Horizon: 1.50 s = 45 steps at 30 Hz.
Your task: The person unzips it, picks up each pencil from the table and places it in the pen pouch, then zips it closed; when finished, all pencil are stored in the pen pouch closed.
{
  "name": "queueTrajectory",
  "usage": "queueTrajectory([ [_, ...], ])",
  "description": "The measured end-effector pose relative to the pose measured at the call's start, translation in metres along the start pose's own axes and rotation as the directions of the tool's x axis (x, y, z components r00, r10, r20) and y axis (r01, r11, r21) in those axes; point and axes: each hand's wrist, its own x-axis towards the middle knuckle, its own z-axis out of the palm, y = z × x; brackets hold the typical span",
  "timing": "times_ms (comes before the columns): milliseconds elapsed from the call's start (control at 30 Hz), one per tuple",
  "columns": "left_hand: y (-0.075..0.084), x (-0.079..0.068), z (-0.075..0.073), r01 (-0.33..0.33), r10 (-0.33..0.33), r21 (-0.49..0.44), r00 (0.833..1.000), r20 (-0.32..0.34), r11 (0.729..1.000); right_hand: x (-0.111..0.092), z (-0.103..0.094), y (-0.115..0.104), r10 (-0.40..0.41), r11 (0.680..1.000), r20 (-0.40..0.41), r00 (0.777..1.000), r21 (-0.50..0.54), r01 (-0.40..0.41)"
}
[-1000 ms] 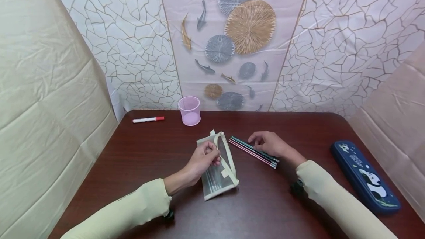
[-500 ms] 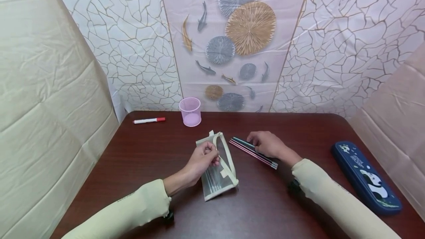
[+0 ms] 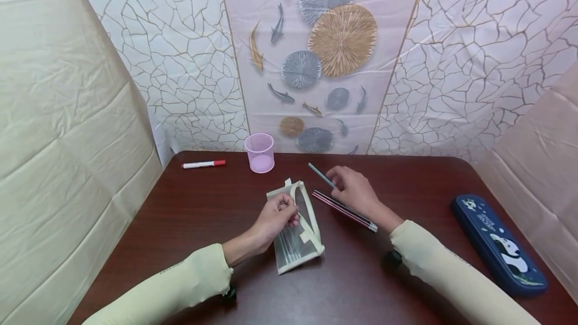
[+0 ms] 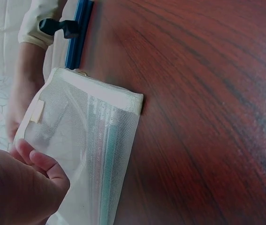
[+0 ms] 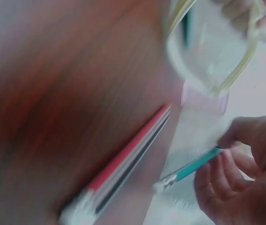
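Our left hand (image 3: 276,217) had its fingers curled inward, pinching the cream rim of the mesh pencil pouch (image 3: 286,239), which sat slantwise near the middle of the brown table (image 3: 356,290). Its mouth gaped toward our right hand (image 3: 354,189), and through the mesh we saw long teal and pink shapes. Our right thumb and fingertips were closed around a teal pencil (image 3: 320,174), with its silver end jutting out below them. Just beside that hand, red and black pencils (image 3: 343,209) lay together, apart from the teal one. We had a pink cup (image 3: 260,154) and a red-capped marker (image 3: 203,164) at the back, and a navy panda pencil case (image 3: 500,245) at far right.
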Motion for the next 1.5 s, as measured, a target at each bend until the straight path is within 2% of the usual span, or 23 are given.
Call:
queueTrajectory([
  [67,0.0,0.0,0.0,0.0,0.0,0.001,1.0,0.002,1.0,-0.002,0.002,-0.011,-0.016,0.994,-0.061,0.998,0.11,0.023],
  [133,0.0,0.001,0.0,0.0,0.0,0.001,1.0,0.003,1.0,-0.004,0.003,-0.022,-0.018,0.972,-0.098,0.995,0.231,0.04],
  [300,0.001,0.002,0.0,0.002,-0.002,0.006,1.0,0.001,1.0,-0.009,0.006,-0.044,0.049,0.877,-0.118,0.992,0.48,0.014],
  [400,0.001,0.003,0.001,0.004,-0.004,0.011,1.0,0.0,1.0,-0.011,0.012,-0.053,0.135,0.783,-0.095,0.986,0.62,-0.047],
  [533,0.001,0.003,0.0,0.007,-0.007,0.016,1.0,-0.002,1.0,-0.016,0.024,-0.058,0.275,0.617,0.006,0.961,0.765,-0.182],
  [600,0.001,0.003,0.001,0.006,-0.006,0.017,1.0,-0.001,1.0,-0.019,0.03,-0.059,0.317,0.565,0.066,0.946,0.788,-0.244],
  [667,0.001,0.002,0.001,0.006,-0.006,0.017,1.0,-0.001,1.0,-0.022,0.036,-0.059,0.338,0.537,0.116,0.934,0.791,-0.292],
  [800,0.001,0.002,0.001,0.011,-0.01,0.019,1.0,-0.005,1.0,-0.028,0.044,-0.061,0.34,0.522,0.186,0.922,0.778,-0.349],
  [1000,0.001,0.001,0.002,0.019,-0.019,0.024,1.0,-0.001,1.0,-0.035,0.049,-0.064,0.335,0.534,0.257,0.906,0.74,-0.408],
  [1200,0.0,0.0,0.003,0.017,-0.018,0.027,1.0,0.004,0.999,-0.039,0.05,-0.065,0.308,0.566,0.302,0.902,0.704,-0.429],
  [1500,-0.001,0.001,0.003,0.014,-0.014,0.025,1.0,0.011,1.0,-0.038,0.052,-0.065,0.298,0.625,0.315,0.901,0.649,-0.434],
])
